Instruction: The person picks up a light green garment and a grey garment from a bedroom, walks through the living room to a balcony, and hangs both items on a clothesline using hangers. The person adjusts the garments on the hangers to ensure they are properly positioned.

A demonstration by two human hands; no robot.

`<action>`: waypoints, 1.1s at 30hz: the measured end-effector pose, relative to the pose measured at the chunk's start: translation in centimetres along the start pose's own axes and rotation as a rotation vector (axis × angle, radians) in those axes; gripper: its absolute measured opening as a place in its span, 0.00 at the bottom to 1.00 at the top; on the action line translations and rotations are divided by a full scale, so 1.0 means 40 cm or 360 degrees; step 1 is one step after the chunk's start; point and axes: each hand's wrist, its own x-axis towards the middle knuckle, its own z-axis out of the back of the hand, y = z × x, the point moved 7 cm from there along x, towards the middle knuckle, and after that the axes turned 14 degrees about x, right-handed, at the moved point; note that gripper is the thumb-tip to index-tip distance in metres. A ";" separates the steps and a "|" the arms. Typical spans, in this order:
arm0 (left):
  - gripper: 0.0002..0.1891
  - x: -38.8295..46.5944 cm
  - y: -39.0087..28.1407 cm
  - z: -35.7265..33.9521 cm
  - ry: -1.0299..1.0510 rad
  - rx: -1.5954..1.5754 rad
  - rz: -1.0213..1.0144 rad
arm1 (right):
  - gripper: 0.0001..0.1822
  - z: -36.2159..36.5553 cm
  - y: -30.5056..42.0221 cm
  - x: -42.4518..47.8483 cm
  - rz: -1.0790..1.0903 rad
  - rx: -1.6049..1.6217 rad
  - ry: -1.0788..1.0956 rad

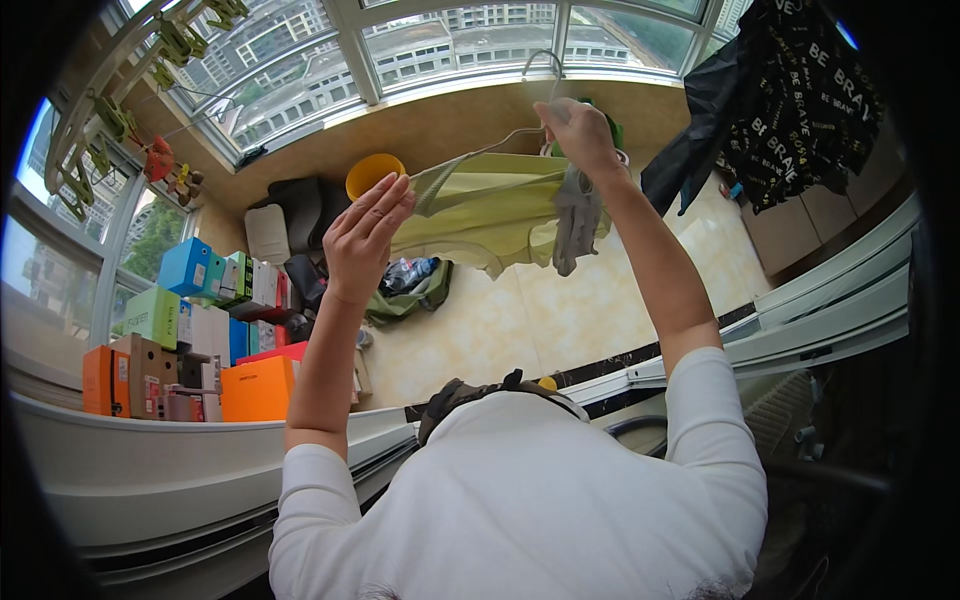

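Observation:
A pale yellow-green garment (480, 217) hangs spread on a clothes hanger (517, 135) in front of me. My right hand (585, 139) grips this hanger just below its metal hook (555, 67), which points up toward the windows. At the garment's left shoulder, my left hand (371, 229) pinches the fabric by the hanger's end, its fingers straight and its thumb hidden. Grey cloth (577, 229) dangles at the garment's right end, below my right wrist; whether it is part of the garment I cannot tell.
Shoe boxes (259, 386) are stacked at the left. A yellow bucket (375, 175) and a green bag (420, 300) stand beyond my left hand. Black printed clothing (795, 112) hangs at the right. A clip drying rack (97, 97) hangs upper left. Sliding-door tracks (645, 371) cross before me.

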 end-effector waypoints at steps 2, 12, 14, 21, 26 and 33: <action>0.13 -0.026 0.024 -0.031 0.0082 -0.0407 0.0282 | 0.24 -0.007 0.012 0.000 -0.0003 -0.0006 0.0011; 0.08 -0.079 0.118 -0.073 -0.0012 -0.1264 0.1015 | 0.20 0.002 0.053 0.020 0.0029 0.0252 -0.0077; 0.08 -0.139 0.145 -0.124 0.0334 -0.1307 0.1115 | 0.18 0.013 0.047 0.025 -0.0016 0.0301 -0.0109; 0.08 -0.182 0.180 -0.117 0.0290 -0.1356 0.1238 | 0.22 0.055 0.002 0.040 0.0038 0.0205 -0.0259; 0.09 -0.228 0.185 -0.152 0.0601 -0.1030 0.1224 | 0.23 0.084 -0.023 0.040 -0.0002 0.0109 -0.0345; 0.18 -0.136 0.177 -0.139 0.0279 -0.1396 0.1112 | 0.22 0.003 0.023 0.012 0.0019 0.0200 -0.0083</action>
